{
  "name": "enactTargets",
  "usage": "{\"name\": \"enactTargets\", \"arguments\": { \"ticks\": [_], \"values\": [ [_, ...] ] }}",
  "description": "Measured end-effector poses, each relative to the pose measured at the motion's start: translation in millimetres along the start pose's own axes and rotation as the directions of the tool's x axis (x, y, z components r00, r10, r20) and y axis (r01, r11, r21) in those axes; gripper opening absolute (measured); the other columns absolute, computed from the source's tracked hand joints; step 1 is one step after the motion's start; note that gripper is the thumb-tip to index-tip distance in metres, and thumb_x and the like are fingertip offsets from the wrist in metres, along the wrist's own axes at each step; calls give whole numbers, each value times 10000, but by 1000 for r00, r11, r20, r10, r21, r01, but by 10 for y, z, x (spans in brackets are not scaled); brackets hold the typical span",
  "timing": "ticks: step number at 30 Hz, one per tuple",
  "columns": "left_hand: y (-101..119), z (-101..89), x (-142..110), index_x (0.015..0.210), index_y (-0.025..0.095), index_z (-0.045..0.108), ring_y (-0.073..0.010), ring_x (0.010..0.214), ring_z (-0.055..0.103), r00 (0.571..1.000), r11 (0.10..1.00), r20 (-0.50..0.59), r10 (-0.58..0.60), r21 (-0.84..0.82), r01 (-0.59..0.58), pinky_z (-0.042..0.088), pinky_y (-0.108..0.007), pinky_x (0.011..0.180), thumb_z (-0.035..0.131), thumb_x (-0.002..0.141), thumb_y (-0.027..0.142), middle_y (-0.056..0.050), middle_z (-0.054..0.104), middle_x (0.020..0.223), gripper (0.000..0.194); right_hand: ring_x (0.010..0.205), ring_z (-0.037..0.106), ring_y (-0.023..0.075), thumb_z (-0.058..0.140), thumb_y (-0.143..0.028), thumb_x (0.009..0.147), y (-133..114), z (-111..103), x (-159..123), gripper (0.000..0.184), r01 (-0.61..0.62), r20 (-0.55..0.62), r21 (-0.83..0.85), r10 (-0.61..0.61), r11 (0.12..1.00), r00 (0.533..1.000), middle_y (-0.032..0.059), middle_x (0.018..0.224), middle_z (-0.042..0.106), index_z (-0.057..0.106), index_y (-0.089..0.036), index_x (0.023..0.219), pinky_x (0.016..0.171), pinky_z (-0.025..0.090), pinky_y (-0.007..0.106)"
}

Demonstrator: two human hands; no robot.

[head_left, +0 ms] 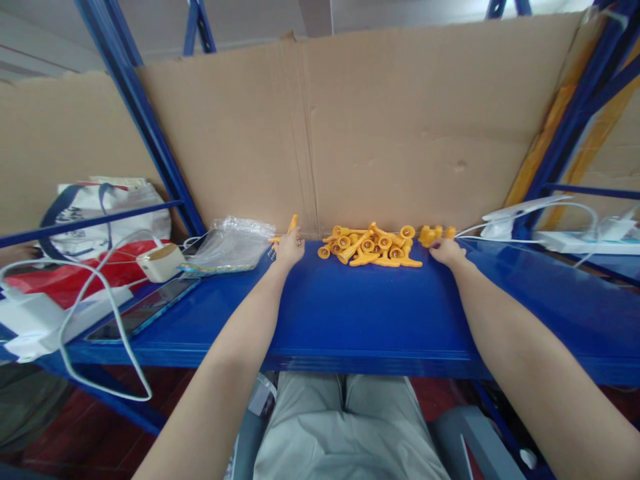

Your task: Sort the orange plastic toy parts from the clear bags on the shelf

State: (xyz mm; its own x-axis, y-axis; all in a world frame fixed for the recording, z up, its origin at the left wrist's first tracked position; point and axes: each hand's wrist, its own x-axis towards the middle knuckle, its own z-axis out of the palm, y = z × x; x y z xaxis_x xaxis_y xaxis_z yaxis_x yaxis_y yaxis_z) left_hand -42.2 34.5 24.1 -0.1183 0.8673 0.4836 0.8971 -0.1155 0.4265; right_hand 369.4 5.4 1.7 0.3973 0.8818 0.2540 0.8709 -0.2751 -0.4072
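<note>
A heap of small orange plastic parts (373, 247) lies at the back of the blue shelf (350, 313), against a cardboard wall. My left hand (289, 249) is closed around one orange part (292, 225) just left of the heap. My right hand (447, 252) rests at the heap's right end with fingers curled, touching a few separate orange pieces (432, 233). Whether it holds one is hidden.
A clear plastic bag (231, 244) lies left of my left hand. Further left are a phone (145, 310), a small white box (160, 262), white cables, a charger and a cloth bag (107, 213). A white power strip (575, 239) sits at right. Blue rack posts flank the shelf.
</note>
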Motion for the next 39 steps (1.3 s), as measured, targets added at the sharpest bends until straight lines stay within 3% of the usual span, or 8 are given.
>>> {"name": "enactTargets", "arguments": {
  "ticks": [4, 11, 19, 25, 29, 35, 39],
  "values": [
    [-90, 23, -50, 1436, 241, 489, -313, 1405, 423, 995, 992, 94, 34, 115, -45, 307, -513, 1145, 530, 900, 246, -120, 540, 1464, 538, 1224, 555, 373, 506, -228, 819, -32, -27, -33, 348, -16, 22, -6, 16, 1000, 1000, 156, 1237, 654, 726, -220, 1088, 1006, 402, 595],
    [-202, 60, -25, 1451, 270, 477, -362, 1444, 356, 979, 985, 195, -52, 170, 19, 292, -629, 1126, 527, 891, 274, -129, 511, 1494, 562, 1226, 550, 367, 512, -222, 821, -63, -53, -65, 328, -36, 29, 3, 36, 999, 999, 156, 1231, 648, 725, -219, 1071, 1010, 392, 569],
    [-205, 65, -11, 1444, 264, 493, -392, 1461, 317, 960, 975, 273, -67, 222, 5, 263, -666, 1131, 532, 897, 423, -160, 474, 1515, 571, 1226, 554, 369, 497, -214, 836, -45, -32, -51, 339, -16, 24, 7, 16, 1000, 1000, 161, 1235, 655, 728, -201, 1084, 1021, 394, 581],
    [-256, 110, 22, 1447, 215, 477, -321, 1438, 379, 963, 951, 264, -62, 308, -24, 362, -537, 1130, 381, 933, 222, -148, 456, 1527, 523, 1168, 576, 353, 503, -223, 827, -43, -40, -37, 308, 2, -11, -28, -2, 1000, 1000, 161, 1129, 678, 736, -196, 1027, 972, 432, 562],
    [-281, 125, 34, 1426, 172, 497, -297, 1395, 442, 969, 932, 243, -52, 361, -41, 375, -457, 1138, 370, 922, 177, -162, 480, 1496, 519, 1129, 602, 321, 472, -219, 869, -128, -90, -47, 292, 1, -65, -74, -6, 997, 998, 160, 1099, 689, 719, -177, 1020, 938, 455, 474],
    [-282, 129, 36, 1389, 183, 538, -322, 1402, 432, 977, 931, 206, -47, 363, -32, 366, -466, 1144, 433, 922, 245, -169, 433, 1532, 483, 1102, 641, 303, 466, -193, 876, -303, -87, -12, 315, 160, -140, -35, -164, 986, 977, 176, 1125, 707, 712, -147, 1065, 922, 476, 418],
    [-256, 119, 21, 1391, 223, 533, -344, 1437, 372, 981, 945, 179, -73, 327, 11, 365, -544, 1125, 451, 916, 278, -140, 385, 1572, 485, 1209, 596, 310, 489, -156, 813, -367, -16, 34, 534, 371, -254, 32, -351, 928, 901, 162, 1325, 624, 584, -166, 1338, 968, 487, 469]
  ]
}}
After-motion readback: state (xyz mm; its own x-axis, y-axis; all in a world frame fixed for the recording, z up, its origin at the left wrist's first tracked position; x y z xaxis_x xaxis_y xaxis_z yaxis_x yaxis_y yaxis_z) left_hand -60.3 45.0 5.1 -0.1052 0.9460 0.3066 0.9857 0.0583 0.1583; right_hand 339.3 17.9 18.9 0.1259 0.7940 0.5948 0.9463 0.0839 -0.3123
